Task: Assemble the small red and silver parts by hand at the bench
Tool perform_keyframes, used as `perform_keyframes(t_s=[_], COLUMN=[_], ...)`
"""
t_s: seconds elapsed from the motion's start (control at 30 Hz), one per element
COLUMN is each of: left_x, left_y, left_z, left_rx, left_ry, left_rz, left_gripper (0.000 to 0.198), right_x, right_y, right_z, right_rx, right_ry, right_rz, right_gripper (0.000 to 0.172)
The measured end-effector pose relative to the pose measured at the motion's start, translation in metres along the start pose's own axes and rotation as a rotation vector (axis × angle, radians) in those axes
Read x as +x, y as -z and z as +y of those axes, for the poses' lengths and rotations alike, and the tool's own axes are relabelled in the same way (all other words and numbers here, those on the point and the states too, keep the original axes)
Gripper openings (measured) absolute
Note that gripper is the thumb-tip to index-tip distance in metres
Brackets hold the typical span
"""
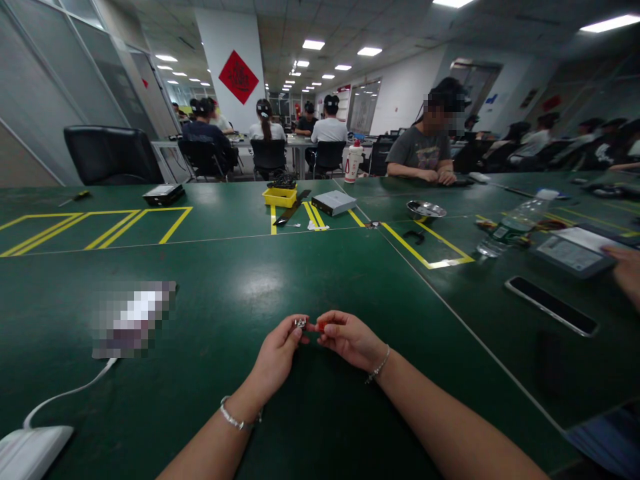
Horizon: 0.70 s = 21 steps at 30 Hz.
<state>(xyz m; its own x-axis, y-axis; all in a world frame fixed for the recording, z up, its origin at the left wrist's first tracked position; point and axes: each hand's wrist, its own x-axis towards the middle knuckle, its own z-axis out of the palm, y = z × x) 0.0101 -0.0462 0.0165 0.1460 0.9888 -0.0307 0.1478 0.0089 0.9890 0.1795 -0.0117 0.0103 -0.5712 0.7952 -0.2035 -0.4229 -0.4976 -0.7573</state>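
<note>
Just above the green table [210, 387], both my hands are close together near the middle of the view. My left hand [280, 343] is closed on a small silvery metal piece [300, 324], pinched between thumb and fingers. Beside it, my right hand [350, 337] pinches a small orange-red piece [322, 327]. The fingertips of the two hands nearly meet, and I cannot tell whether the two pieces touch. Both are too small for me to make out their kind.
A blurred-out device [135, 323] with a white cable lies left, near a white box [35, 450]. Rightward are a phone [550, 305], a water bottle [517, 223] and another person's hand [625, 270]. Farther back stand a yellow bin [280, 197], a grey drive [334, 203] and a metal bowl [425, 210].
</note>
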Motion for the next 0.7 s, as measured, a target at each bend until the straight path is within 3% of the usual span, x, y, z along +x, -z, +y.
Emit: perform_keyframes(t_s=[0.7], left_x=[0.0011], left_y=[-0.001], left_z=[-0.0004], left_rx=[0.058], left_ry=[-0.022], left_rz=[0.103], left_gripper=[0.015], right_x=[0.0009], right_y=[-0.0048], right_z=[-0.0014], right_rx=[0.001], right_ry=[-0.032], right_rz=[-0.006], right_gripper=[0.013])
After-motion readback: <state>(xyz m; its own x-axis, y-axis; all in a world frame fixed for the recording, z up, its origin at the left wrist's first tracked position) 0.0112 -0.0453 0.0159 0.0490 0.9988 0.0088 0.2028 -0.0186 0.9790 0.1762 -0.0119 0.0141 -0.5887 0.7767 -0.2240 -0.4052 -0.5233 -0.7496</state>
